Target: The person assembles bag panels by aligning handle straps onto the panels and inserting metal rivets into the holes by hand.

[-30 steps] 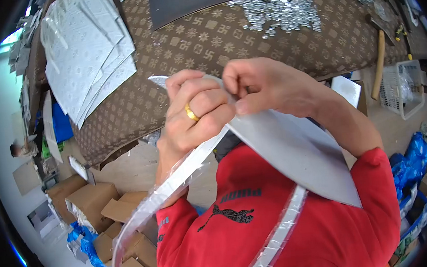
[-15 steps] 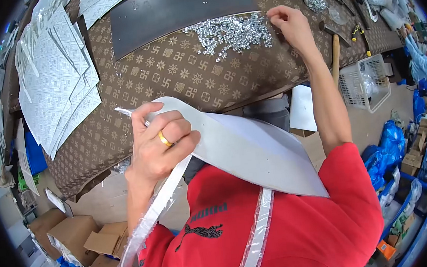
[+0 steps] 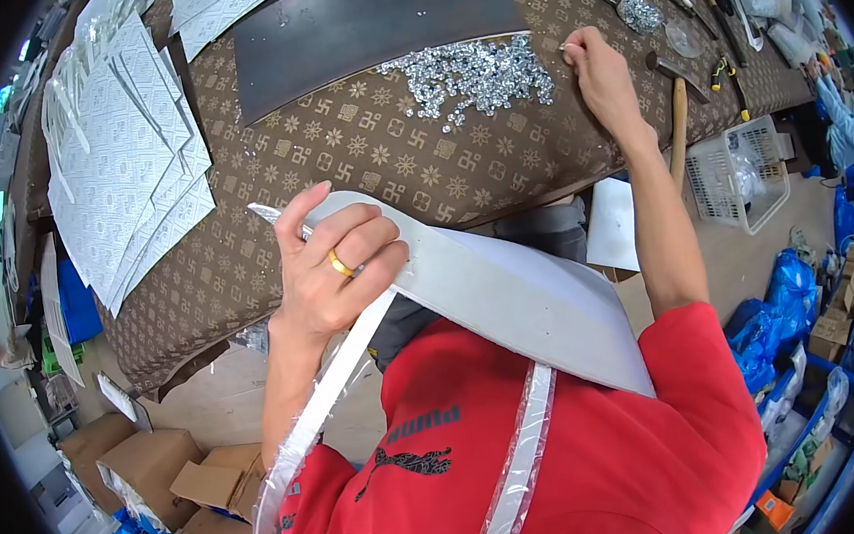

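Note:
My left hand (image 3: 342, 264), a gold ring on one finger, is closed around the upper left end of a curved light-grey sheet (image 3: 520, 295). The sheet leans across my lap and chest, with small holes in its face. A clear-edged white strap (image 3: 331, 385) hangs below this hand, and another white strap (image 3: 517, 461) runs down from the sheet's lower edge. Over the cloth, my right hand (image 3: 597, 68) is pinched shut, a tiny shiny metal piece (image 3: 563, 47) at its fingertips. Just left of it lies a heap of small shiny metal pieces (image 3: 482, 77).
Behind the heap is a dark flat board (image 3: 368, 31) on the brown patterned cloth (image 3: 359, 162). Patterned white sheets (image 3: 128, 160) are stacked at left. A hammer (image 3: 678, 117) lies at right, above a white plastic basket (image 3: 736, 177). Cardboard boxes (image 3: 152, 469) stand lower left.
My right hand has drawn slightly right from the heap, its fingers now pinched together. The left hand keeps its hold on the sheet. The whole view has shifted a little.

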Action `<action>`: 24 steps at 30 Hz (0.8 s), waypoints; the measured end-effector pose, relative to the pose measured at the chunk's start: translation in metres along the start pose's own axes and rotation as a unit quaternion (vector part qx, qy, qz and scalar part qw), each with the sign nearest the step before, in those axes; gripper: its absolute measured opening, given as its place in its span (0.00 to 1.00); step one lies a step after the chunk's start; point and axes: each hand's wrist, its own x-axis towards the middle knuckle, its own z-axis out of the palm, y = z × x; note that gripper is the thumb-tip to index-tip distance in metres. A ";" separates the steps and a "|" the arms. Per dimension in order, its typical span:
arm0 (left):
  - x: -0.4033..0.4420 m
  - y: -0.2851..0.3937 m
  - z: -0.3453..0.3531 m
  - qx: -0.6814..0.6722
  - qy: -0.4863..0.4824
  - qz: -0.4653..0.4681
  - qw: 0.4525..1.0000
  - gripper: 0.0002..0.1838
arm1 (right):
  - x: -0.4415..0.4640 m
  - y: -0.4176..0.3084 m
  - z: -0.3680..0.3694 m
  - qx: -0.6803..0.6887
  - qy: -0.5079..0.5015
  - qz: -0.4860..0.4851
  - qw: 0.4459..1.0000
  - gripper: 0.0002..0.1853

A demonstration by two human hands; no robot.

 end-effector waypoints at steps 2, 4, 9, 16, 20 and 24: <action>0.001 0.000 0.000 -0.006 0.001 0.002 1.000 0.08 | -0.002 -0.004 -0.006 0.036 -0.002 0.067 0.997 0.08; 0.004 0.001 -0.001 -0.009 -0.003 -0.004 1.000 0.08 | -0.004 -0.005 -0.014 0.027 -0.014 0.026 0.999 0.09; 0.008 0.003 -0.001 -0.019 -0.008 -0.014 1.000 0.09 | -0.003 -0.006 -0.026 0.040 -0.105 0.122 0.986 0.11; 0.006 0.003 -0.001 -0.019 -0.011 -0.013 1.000 0.08 | -0.004 -0.010 -0.029 0.212 -0.073 0.180 0.958 0.10; 0.008 0.002 0.001 -0.021 -0.010 -0.010 1.000 0.07 | -0.005 -0.013 -0.035 0.251 -0.098 0.206 0.941 0.09; 0.007 0.000 0.003 -0.023 -0.007 -0.008 1.000 0.08 | -0.013 -0.030 -0.035 0.419 -0.124 0.231 0.869 0.07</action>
